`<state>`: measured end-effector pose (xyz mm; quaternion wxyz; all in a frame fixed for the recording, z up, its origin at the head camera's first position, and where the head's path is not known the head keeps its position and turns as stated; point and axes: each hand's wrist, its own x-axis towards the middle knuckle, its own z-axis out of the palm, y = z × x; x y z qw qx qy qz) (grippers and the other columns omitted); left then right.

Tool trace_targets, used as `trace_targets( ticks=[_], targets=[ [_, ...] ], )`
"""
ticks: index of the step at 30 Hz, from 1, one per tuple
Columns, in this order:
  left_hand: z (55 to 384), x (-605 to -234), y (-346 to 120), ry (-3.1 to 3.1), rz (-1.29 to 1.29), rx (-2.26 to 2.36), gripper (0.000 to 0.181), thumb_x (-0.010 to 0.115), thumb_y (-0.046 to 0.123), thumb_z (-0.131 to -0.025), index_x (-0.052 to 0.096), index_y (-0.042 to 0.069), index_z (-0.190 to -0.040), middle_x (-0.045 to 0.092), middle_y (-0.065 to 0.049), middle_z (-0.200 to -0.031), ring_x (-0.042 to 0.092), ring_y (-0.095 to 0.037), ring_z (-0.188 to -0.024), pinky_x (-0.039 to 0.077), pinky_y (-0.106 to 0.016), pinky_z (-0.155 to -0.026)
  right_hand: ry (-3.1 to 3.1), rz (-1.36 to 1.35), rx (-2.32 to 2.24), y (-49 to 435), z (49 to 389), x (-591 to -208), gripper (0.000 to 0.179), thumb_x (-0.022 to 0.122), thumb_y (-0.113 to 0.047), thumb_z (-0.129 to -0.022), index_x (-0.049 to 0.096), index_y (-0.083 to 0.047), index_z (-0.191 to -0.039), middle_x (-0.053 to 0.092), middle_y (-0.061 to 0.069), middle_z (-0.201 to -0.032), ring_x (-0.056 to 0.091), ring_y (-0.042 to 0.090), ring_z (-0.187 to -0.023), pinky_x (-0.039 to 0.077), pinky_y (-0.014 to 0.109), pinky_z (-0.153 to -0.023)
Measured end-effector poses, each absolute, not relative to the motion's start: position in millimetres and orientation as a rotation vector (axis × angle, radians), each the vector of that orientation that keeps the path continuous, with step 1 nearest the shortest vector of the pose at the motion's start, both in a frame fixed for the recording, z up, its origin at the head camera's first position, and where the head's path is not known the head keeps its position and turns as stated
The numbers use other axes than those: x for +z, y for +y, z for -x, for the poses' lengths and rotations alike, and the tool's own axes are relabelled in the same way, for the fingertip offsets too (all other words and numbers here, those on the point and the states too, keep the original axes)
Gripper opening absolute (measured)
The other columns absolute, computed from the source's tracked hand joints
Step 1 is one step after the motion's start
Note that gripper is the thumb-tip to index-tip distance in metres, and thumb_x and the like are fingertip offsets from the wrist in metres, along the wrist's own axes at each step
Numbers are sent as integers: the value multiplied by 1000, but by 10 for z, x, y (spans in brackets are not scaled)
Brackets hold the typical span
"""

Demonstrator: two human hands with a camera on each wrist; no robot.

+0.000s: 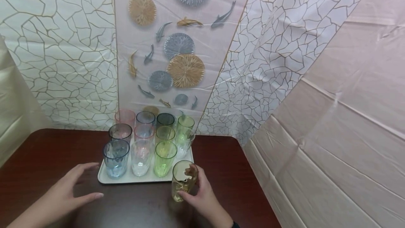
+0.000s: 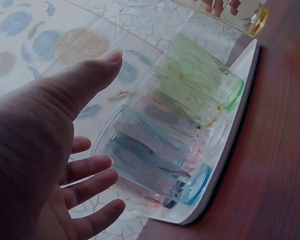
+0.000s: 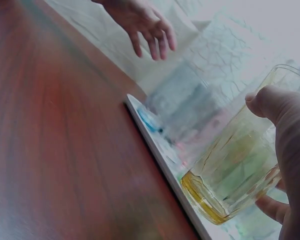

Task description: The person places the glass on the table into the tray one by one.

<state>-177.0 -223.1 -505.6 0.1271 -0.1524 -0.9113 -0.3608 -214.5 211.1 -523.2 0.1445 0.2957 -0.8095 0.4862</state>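
Note:
My right hand (image 1: pixel 205 192) grips an amber glass (image 1: pixel 181 185) round its side, upright at the tray's front right corner. In the right wrist view the thumb and fingers wrap the amber glass (image 3: pixel 240 155), its yellow base showing. My left hand (image 1: pixel 64 189) holds nothing; its thumb and fingers are spread apart, left of the white tray (image 1: pixel 142 179). Nearest to it stands a blue glass (image 1: pixel 116 161). A clear glass (image 1: pixel 140 161) and a green glass (image 1: pixel 164 161) fill the rest of the tray's front row.
Behind the front row stand several more tinted glasses, among them a dark one (image 1: pixel 165 119), a pink one (image 1: pixel 124 116) and a clear one (image 1: pixel 185 143). The tray lies on a dark red-brown table (image 1: pixel 136 207). Patterned cloth (image 1: pixel 63 62) hangs behind it.

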Motion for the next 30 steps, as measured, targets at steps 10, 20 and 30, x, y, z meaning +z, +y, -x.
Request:
trace_targets(
  ticks=[10,20,30],
  targets=[
    [1787,-5171,-2247,-2615,476,-1025,91,89,52,-75,51,5,-143,58,-12,-135,59,-30,-117,56,-58,-87,-2341,-744,1383,2173,2600,-5141,86,87,-13,-84,35,3,-150,57,19,-141,55,34,-131,48,49,-108],
    [1778,-5142,-2226,-2659,471,-1045,92,86,57,-76,52,4,-142,58,-14,-135,55,-35,-120,55,-59,-89,-2390,-580,1506,2169,3030,-5290,88,87,-13,-84,33,-3,-153,53,20,-146,53,30,-134,49,50,-105],
    [1770,-5155,-2232,-2653,477,-1070,90,87,56,-76,52,4,-142,59,-14,-135,56,-37,-121,55,-59,-90,-2423,-538,1611,2110,3093,-5549,86,85,-13,-86,31,-5,-152,50,18,-146,49,26,-136,43,48,-112]
  ],
)
